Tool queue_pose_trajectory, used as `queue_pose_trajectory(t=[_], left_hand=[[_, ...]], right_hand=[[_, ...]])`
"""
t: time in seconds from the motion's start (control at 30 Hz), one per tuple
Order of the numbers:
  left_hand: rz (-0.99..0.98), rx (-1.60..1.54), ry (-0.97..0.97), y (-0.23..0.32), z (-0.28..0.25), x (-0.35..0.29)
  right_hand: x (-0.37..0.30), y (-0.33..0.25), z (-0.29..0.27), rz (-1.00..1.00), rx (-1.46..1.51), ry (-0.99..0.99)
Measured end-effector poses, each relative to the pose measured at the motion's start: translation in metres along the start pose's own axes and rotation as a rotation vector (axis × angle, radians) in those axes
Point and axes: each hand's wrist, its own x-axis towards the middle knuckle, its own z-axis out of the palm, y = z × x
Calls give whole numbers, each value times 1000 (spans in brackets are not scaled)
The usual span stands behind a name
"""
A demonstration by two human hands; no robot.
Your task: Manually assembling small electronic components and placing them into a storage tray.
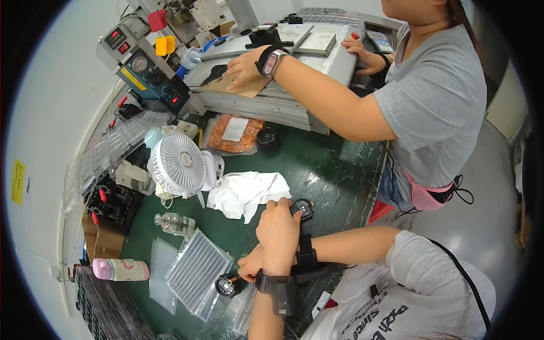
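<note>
My forearms cross over the green table. My left hand (277, 229) reaches up past the right wrist, its thumb and fingers closed at the edge of a round black watch-like case (302, 209). My right hand (250, 264) is lower and further left, partly hidden behind the left forearm. Its bent fingers meet the edge of a second round black case (226, 285), which has small gold-coloured parts inside. That case lies at the corner of a clear tray of small cells (199, 272). Both wrists wear black strapped devices.
A white cloth (248, 192), white fan (180, 164), glass bottle (174, 224) and pink-capped bottle (120, 270) stand around my hands. Beyond are a bag of orange-brown pieces (233, 135) and a black round cup (266, 136). A co-worker's hand (243, 69) rests at a machine bed.
</note>
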Motion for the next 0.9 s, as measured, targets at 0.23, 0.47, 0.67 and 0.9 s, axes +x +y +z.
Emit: queue_pose_trajectory(t=[0.23, 0.47, 0.67, 0.9], left_hand=[[42, -90, -29, 6, 29, 6], [152, -178, 56, -2, 29, 9], [124, -147, 116, -4, 36, 6], [-16, -265, 322, -15, -7, -13]], right_hand=[[-16, 19, 5, -75, 45, 26], [-2, 14, -3, -79, -47, -68], [3, 3, -6, -34, -21, -67], [7, 9, 4, -199, -70, -52]])
